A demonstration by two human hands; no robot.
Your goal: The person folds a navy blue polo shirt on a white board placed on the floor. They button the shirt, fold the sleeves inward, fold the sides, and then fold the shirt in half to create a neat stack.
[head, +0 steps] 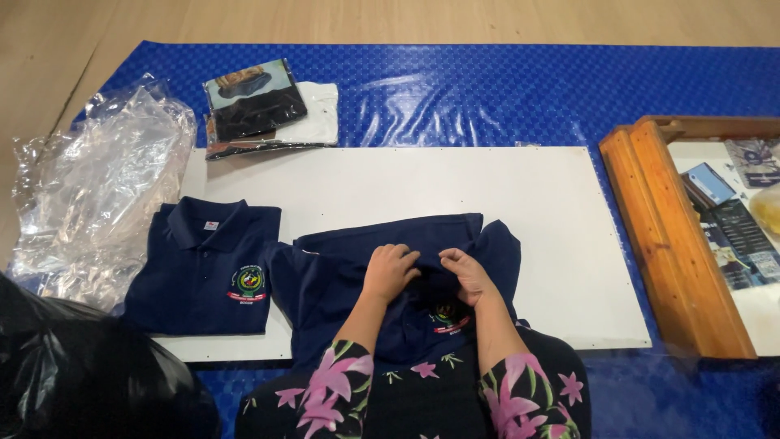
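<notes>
- Head view: the left hand (389,270) is closed, fingers curled down and gripping a bunch of cloth near the middle of a navy polo shirt (341,280).
- The right hand (465,275) sits just beside it, fingers bent and pinching the same cloth; the two hands almost touch.
- This shirt lies crumpled on the near edge of a white board (455,191), its lower part with an embroidered badge (449,318) running down toward the person's floral sleeves (341,382).
- Just left of it, touching at the sleeve, lies a folded navy polo shirt (207,268), collar away from the person.
- Far left: crumpled clear plastic bags (97,183).
- Near left corner: a black plastic bag (73,374).
- Beyond the board: a packaged garment (264,106) on a blue mat (504,89).
- Right: a wooden frame (674,236).
</notes>
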